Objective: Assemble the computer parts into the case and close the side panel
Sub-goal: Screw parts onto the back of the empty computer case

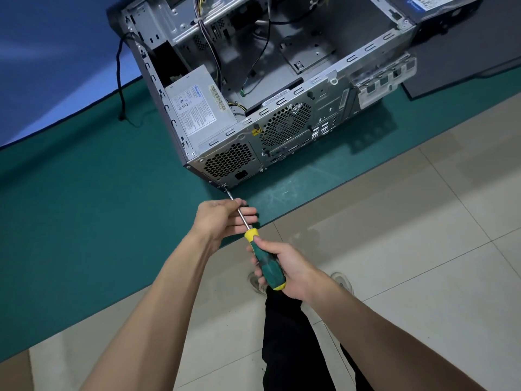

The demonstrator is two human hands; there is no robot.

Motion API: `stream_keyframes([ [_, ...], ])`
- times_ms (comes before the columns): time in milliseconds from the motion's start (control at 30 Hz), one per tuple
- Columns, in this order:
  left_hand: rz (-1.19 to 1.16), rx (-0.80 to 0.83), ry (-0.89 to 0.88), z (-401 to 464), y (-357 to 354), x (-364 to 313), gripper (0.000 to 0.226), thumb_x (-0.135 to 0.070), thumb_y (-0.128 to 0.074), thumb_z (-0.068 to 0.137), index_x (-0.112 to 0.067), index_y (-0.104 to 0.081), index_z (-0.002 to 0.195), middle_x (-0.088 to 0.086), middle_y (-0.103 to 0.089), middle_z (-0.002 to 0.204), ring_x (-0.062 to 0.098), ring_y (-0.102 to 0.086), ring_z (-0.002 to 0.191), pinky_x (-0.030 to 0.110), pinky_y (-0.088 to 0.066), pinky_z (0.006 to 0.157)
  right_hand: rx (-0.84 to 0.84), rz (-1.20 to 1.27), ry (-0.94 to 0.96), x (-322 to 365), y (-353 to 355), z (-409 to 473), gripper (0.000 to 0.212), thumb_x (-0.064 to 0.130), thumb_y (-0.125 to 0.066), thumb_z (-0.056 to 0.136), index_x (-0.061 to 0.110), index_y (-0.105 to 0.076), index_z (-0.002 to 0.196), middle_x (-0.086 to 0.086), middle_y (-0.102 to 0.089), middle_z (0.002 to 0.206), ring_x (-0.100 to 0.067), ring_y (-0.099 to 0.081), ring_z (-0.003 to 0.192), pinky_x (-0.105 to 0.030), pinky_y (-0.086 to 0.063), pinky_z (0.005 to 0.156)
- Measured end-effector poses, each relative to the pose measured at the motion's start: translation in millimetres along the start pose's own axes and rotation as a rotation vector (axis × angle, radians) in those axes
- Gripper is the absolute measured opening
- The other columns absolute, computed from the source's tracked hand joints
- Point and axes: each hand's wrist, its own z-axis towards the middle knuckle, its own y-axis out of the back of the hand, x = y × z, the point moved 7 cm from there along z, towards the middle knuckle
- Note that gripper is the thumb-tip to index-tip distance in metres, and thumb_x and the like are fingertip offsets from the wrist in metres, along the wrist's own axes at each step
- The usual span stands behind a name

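Observation:
An open grey computer case (298, 114) lies on its side on the green mat, rear panel toward me. A grey power supply (197, 105) sits inside at the near left corner. My right hand (287, 266) grips the green and yellow handle of a screwdriver (266, 261). Its metal shaft runs up to a screw (225, 187) at the bottom corner of the rear panel, below the supply's vent. My left hand (222, 218) pinches the shaft between thumb and fingers just behind the tip.
The green mat (84, 207) covers the table, its edge running diagonally past my hands. A black cable (121, 80) hangs at the case's left. A dark panel (465, 66) and a boxed part (431, 4) lie at the far right. Tiled floor and my legs lie below.

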Motion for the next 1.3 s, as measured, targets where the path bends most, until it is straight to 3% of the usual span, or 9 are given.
stream_keyframes([
  [100, 0.037, -0.007, -0.005, 0.8, -0.9, -2.8, 0.016, -0.009, -0.053, 0.095, 0.002, -0.062, 0.088, 0.010, -0.071, 0.065, 0.020, -0.069, 0.056, 0.027, -0.056, 0.048, -0.019, -0.091, 0.020, 3.7, 0.3, -0.8, 0.027, 0.038, -0.063, 0.088, 0.011, -0.067, 0.085, -0.002, -0.063, 0.064, -0.015, -0.057, 0.051, -0.024, -0.045, 0.047],
  [233, -0.034, -0.060, 0.032, -0.2, -6.3, -0.3, 0.013, -0.007, -0.053, 0.094, 0.003, -0.061, 0.089, 0.010, -0.070, 0.063, 0.020, -0.068, 0.053, 0.027, -0.056, 0.047, -0.341, -0.406, 0.234, 18.8, 15.7, -2.2, 0.035, 0.050, -0.062, 0.086, 0.017, -0.063, 0.076, -0.001, -0.055, 0.057, -0.012, -0.046, 0.041, -0.019, -0.033, 0.040],
  [433, -0.108, -0.043, 0.061, -3.7, -10.4, 1.3, 0.016, -0.013, -0.049, 0.097, -0.004, -0.060, 0.088, 0.005, -0.071, 0.065, 0.016, -0.069, 0.056, 0.027, -0.058, 0.052, -0.189, -0.368, 0.090, 31.8, 10.2, -14.9, 0.040, 0.053, -0.063, 0.084, 0.013, -0.064, 0.078, 0.002, -0.052, 0.051, -0.012, -0.043, 0.041, -0.018, -0.031, 0.041],
  [633, -0.249, -0.089, 0.044, -35.7, -29.5, -9.1, 0.025, -0.014, -0.039, 0.100, -0.007, -0.052, 0.080, 0.008, -0.064, 0.064, 0.018, -0.066, 0.053, 0.028, -0.056, 0.047, -0.283, -0.723, 0.214, 74.3, 19.0, -45.9, 0.039, 0.052, -0.064, 0.083, 0.014, -0.065, 0.074, 0.005, -0.054, 0.049, -0.012, -0.045, 0.039, -0.018, -0.032, 0.042],
  [800, -0.250, -0.126, -0.150, -82.4, -54.2, -49.6, 0.028, -0.016, -0.034, 0.102, -0.009, -0.051, 0.080, 0.010, -0.065, 0.073, 0.019, -0.064, 0.053, 0.028, -0.054, 0.046, -0.340, -1.178, 0.432, 137.8, 9.7, -104.3, 0.045, 0.060, -0.060, 0.079, 0.017, -0.060, 0.065, 0.004, -0.057, 0.049, -0.012, -0.051, 0.039, -0.024, -0.040, 0.046],
  [900, -0.251, -0.117, -0.284, -110.9, -73.5, -86.5, 0.027, -0.017, -0.035, 0.101, -0.009, -0.052, 0.082, 0.011, -0.069, 0.073, 0.019, -0.066, 0.052, 0.026, -0.052, 0.044, -0.459, -1.511, 0.605, 182.2, -1.2, -150.6, 0.056, 0.072, -0.051, 0.077, 0.018, -0.051, 0.064, 0.002, -0.064, 0.058, -0.013, -0.059, 0.054, -0.027, -0.043, 0.059],
  [1000, -0.240, -0.094, -0.400, -135.9, -96.9, -129.0, 0.023, -0.018, -0.038, 0.101, -0.009, -0.051, 0.084, 0.011, -0.070, 0.072, 0.021, -0.066, 0.051, 0.025, -0.050, 0.041, -0.455, -1.687, 0.767, 218.8, -13.6, -193.4, 0.054, 0.069, -0.044, 0.085, 0.017, -0.052, 0.072, 0.002, -0.064, 0.068, -0.017, -0.060, 0.069, -0.029, -0.042, 0.064],
  [1100, -0.228, -0.072, -0.502, -151.6, -115.8, -169.6, 0.022, -0.019, -0.043, 0.099, -0.008, -0.054, 0.085, 0.010, -0.069, 0.068, 0.019, -0.062, 0.048, 0.024, -0.049, 0.041, -0.433, -1.620, 0.880, 251.2, -19.6, -222.6, 0.043, 0.062, -0.045, 0.089, 0.021, -0.052, 0.077, 0.003, -0.065, 0.073, -0.016, -0.061, 0.070, -0.031, -0.044, 0.064],
  [1300, -0.131, -0.029, -0.610, -138.0, -145.1, -232.3, 0.028, -0.019, -0.048, 0.098, -0.005, -0.054, 0.074, 0.005, -0.060, 0.053, 0.016, -0.053, 0.040, 0.022, -0.043, 0.038, -0.419, -1.163, 1.002, 318.2, -14.4, -237.1, 0.016, 0.042, -0.063, 0.086, 0.028, -0.056, 0.084, 0.005, -0.062, 0.075, -0.019, -0.058, 0.070, -0.038, -0.048, 0.072],
])
